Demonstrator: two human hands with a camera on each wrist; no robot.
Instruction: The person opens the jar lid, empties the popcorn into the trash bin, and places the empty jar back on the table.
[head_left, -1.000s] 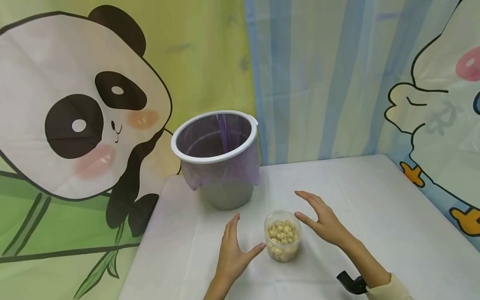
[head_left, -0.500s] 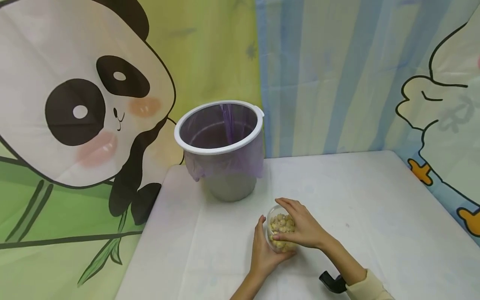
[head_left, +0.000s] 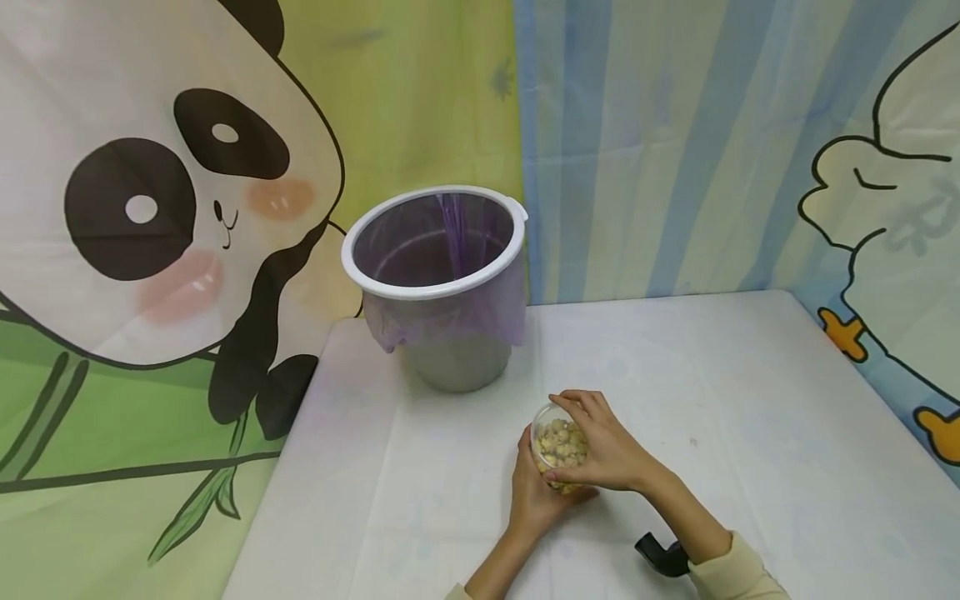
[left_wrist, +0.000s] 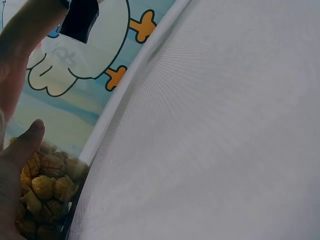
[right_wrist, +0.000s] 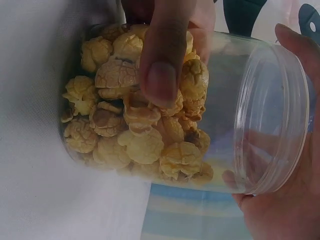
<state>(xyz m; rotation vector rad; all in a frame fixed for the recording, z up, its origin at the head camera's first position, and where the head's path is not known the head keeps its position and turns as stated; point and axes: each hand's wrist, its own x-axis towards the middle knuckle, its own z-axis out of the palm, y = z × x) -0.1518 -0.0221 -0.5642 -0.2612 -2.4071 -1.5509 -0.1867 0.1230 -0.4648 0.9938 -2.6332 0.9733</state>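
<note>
A clear plastic jar [head_left: 561, 443] of popcorn stands on the white table, tilted slightly in the head view. My left hand [head_left: 534, 492] grips the jar's body low on the left, its thumb across the popcorn [right_wrist: 132, 142] in the right wrist view. My right hand [head_left: 606, 448] holds the jar's clear top rim [right_wrist: 272, 120], fingers on the far side and thumb on the near side. In the left wrist view, part of the popcorn-filled jar [left_wrist: 47, 187] shows beside a thumb. The right hand covers part of the jar top in the head view.
Behind the jar, to the left, stands a grey bucket [head_left: 457, 362] with a white rim and a purple bag liner. A black curved device [head_left: 662, 557] sits by the right wrist. Printed curtains with a panda [head_left: 202, 192] and stripes border the white table [head_left: 697, 392].
One second ago both hands were spread on either side of the jar, apart from it. They have come together and taken hold of it. The head view has shifted slightly.
</note>
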